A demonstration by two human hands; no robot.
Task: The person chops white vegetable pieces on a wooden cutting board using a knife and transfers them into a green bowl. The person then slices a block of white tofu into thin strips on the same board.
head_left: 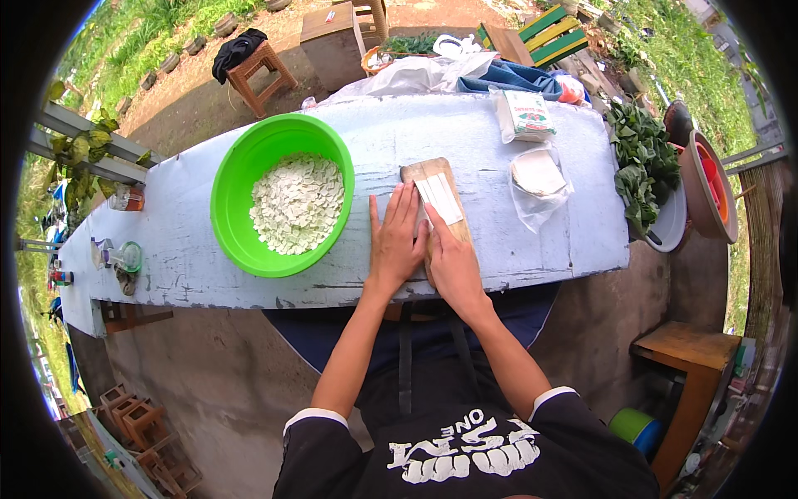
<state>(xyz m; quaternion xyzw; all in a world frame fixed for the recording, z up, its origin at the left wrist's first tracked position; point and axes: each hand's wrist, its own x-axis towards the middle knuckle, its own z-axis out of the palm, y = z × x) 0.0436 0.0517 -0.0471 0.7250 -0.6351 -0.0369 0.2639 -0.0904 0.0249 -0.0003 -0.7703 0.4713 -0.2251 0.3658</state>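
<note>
From where I stand, the left hand (395,241) is laid out nearly flat, fingers extended, the little finger and thumb spread away, fingertips by the left edge of a wooden cutting board (426,168). The right hand (454,259) reaches over the board, index finger stretched toward some white strips (439,198); its other fingers are hidden, so I can't tell whether it grips anything. The strips lie side by side on the board, which runs inward from the near edge of the pale, scuffed surface (382,137).

Left of it, a bright green plastic basin (223,200) holds a heap of small white cut pieces (298,202). Toward the far right corner sits a white packet (524,116) with a printed label in red and green; nearer, a clear plastic bag (536,214) holds pale flat sheets (539,172). Bold white lettering covers the person's black T-shirt (370,474), upside down in this view.
</note>
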